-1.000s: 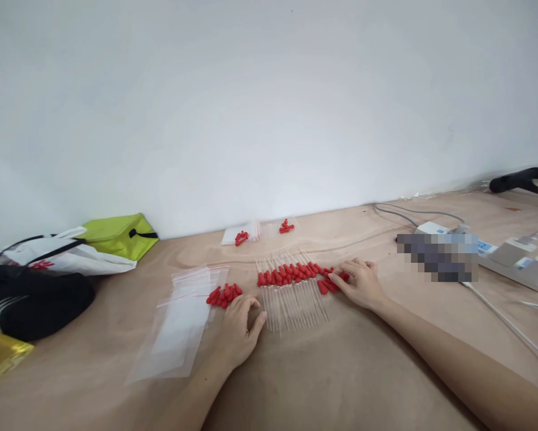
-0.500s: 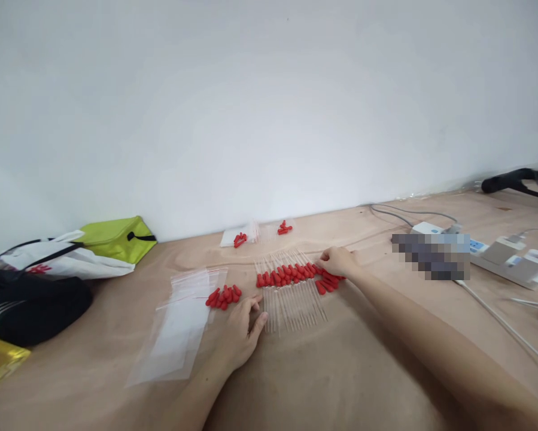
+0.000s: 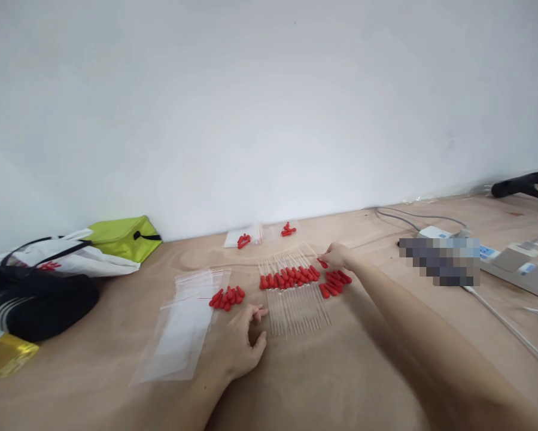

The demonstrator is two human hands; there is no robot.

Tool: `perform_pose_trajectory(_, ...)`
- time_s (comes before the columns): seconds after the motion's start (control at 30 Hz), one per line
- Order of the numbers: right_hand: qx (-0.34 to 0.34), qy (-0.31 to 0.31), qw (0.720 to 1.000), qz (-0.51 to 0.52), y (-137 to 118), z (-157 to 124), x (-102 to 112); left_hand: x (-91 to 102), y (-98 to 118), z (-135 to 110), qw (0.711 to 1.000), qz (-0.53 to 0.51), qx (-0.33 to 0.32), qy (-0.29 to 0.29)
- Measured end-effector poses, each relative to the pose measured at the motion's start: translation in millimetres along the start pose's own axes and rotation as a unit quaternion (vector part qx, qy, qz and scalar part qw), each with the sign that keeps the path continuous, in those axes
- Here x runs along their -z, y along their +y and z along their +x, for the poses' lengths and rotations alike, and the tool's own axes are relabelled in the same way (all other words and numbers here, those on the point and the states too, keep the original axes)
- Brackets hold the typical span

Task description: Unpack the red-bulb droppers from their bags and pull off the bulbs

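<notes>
A row of clear glass droppers [image 3: 295, 293] with red rubber bulbs [image 3: 289, 277] lies on the tan tabletop. My right hand [image 3: 336, 255] reaches over its far right end, fingers pinched on a red bulb beside a small loose pile of red bulbs [image 3: 335, 282]. Near the row's front left corner rests my left hand [image 3: 242, 341], loosely curled, with nothing in it. Another pile of red bulbs [image 3: 227, 297] lies just beyond that hand, next to a stack of clear zip bags [image 3: 183, 323].
Filled small bags with red bulbs [image 3: 260, 233] sit by the wall. At the left are a lime green pouch [image 3: 122, 237], a white bag [image 3: 66, 257], a black bag [image 3: 39, 305] and a yellow item [image 3: 3, 358]. Power strips [image 3: 520, 266] and cables [image 3: 506, 323] lie at right.
My right hand slid from the row's right end toward the far side and now pinches a bulb. The left hand drew back slightly toward me.
</notes>
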State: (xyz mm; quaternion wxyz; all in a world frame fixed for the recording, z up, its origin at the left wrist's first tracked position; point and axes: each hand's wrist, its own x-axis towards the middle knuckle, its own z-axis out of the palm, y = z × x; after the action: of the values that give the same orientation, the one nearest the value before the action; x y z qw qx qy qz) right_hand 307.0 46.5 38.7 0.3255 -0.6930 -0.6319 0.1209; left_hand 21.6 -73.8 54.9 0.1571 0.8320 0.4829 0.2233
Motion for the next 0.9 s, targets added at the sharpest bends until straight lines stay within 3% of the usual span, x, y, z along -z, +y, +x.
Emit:
perform_pose_trajectory(0.17, 0.023, -0.046, 0.997, 0.061, -13, -15, 22, -4.7, -6, 1, 1.0, 0.005, -0.01, 0.015)
perform_pose_trajectory(0.3, 0.062, -0.031, 0.994, 0.081, -25, -61, 23, -14.8, -18, 4, 0.993, 0.023, -0.037, 0.114)
perform_pose_trajectory(0.4, 0.206, 0.022, 0.977, 0.056, -27, -104, 13, -19.8, -23, 5, 0.974, 0.04, -0.05, 0.219)
perform_pose_trajectory(0.47, 0.27, 0.049, 0.961, 0.045, -26, -127, 4, -20.3, -22, 5, 0.965, 0.062, -0.075, 0.243)
perform_pose_trajectory(0.57, 0.338, 0.09, 0.937, 0.031, -25, -144, -6, -20.1, -13, 3, 0.963, 0.109, -0.14, 0.202)
perform_pose_trajectory(0.73, 0.398, 0.098, 0.911, 0.04, -29, -145, -13, -28.0, 1, 5, 0.945, 0.135, -0.259, 0.145)
perform_pose_trajectory(0.9, 0.417, 0.085, 0.905, 0.014, -32, -145, -18, -35.7, 5, 7, 0.947, 0.122, -0.266, 0.133)
